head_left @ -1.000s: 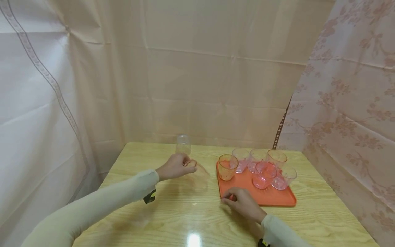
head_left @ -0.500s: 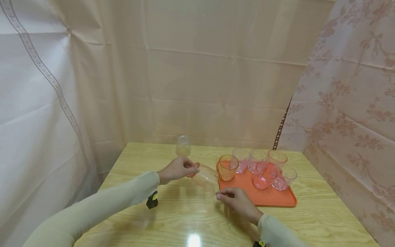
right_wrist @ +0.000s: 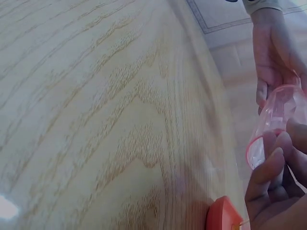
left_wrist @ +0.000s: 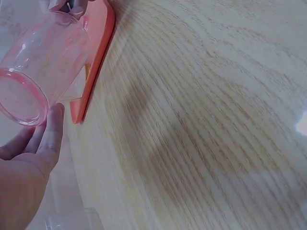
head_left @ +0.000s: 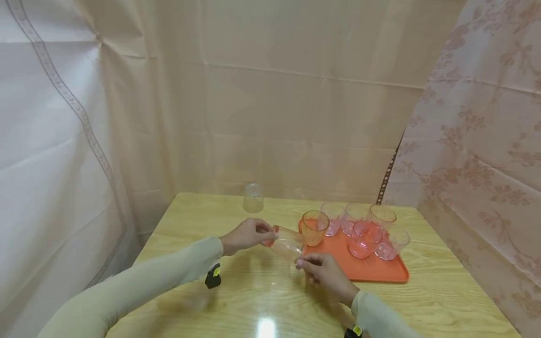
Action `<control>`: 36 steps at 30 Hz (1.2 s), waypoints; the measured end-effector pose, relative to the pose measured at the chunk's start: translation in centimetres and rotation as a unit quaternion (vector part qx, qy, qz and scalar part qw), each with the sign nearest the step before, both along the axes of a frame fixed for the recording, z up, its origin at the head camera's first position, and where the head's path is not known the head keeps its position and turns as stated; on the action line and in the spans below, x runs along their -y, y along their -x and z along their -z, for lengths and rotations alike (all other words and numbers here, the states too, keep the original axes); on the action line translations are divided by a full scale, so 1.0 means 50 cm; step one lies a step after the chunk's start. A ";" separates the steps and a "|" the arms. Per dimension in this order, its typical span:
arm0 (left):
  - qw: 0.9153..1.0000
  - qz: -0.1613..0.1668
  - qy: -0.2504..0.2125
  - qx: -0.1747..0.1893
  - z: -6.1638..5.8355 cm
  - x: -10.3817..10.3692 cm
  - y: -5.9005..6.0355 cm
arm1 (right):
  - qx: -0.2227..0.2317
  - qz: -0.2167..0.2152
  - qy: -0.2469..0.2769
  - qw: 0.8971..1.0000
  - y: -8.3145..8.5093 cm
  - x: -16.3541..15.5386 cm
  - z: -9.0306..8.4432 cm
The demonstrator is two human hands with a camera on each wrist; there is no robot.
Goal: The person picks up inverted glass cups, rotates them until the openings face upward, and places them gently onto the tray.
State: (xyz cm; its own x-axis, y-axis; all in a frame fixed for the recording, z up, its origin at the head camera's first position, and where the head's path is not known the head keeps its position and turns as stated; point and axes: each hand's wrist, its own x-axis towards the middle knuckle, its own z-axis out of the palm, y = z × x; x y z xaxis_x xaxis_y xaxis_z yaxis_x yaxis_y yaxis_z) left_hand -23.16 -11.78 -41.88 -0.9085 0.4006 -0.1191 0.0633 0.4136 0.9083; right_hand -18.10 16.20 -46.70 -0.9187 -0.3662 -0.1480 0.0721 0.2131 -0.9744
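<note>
A see-through, pink-tinted tumbler [head_left: 289,245] is held on its side above the table, its base to the left and its mouth to the right. My left hand [head_left: 248,235] grips it at the base; in the left wrist view its fingers [left_wrist: 52,134] press against the thick base ring. With curled fingers, my right hand [head_left: 327,276] pinches the rim, as the right wrist view shows at the tumbler's mouth [right_wrist: 254,153]. Just right of it lies an orange-red tray [head_left: 380,273], bearing an amber tumbler [head_left: 313,237], a pink tumbler [head_left: 359,249] and several other tumblers.
A clear tumbler [head_left: 253,203] stands upside down near the table's back edge. The wooden table [head_left: 203,305] reaches to hanging cloth [head_left: 274,117] at the back and sides. One glass on the tray has an orange rim [head_left: 383,206].
The left hand has brought the tumbler rightward and turned it onto its side. My right hand has moved slightly up and left from the tray's edge, and its fingers have taken the rim.
</note>
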 end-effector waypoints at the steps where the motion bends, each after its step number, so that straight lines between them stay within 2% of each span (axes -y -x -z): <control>1: 1.000 0.000 0.000 0.001 0.000 0.000 0.000 | -0.003 0.008 -0.001 1.000 0.000 0.001 -0.001; 7: 0.999 0.011 -0.021 0.024 0.012 0.004 0.004 | -0.022 0.072 0.009 0.997 -0.003 0.007 -0.003; 13: 0.999 0.026 -0.024 0.037 0.018 0.006 -0.004 | -0.051 0.119 0.014 0.992 -0.006 0.006 0.001; 18: 0.998 0.039 -0.028 0.043 0.028 0.006 -0.006 | -0.101 0.131 0.000 0.986 -0.006 0.003 -0.002; 24: 0.997 0.047 -0.034 0.050 0.038 -0.001 -0.006 | -0.170 0.119 -0.016 0.978 -0.006 -0.011 -0.007; 27: 0.997 0.047 -0.033 0.046 0.047 -0.008 -0.006 | -0.218 0.106 -0.024 0.970 -0.005 -0.023 -0.008; 36: 0.999 0.047 -0.022 0.009 0.071 -0.044 -0.014 | -0.350 0.079 -0.103 0.928 0.002 -0.061 -0.016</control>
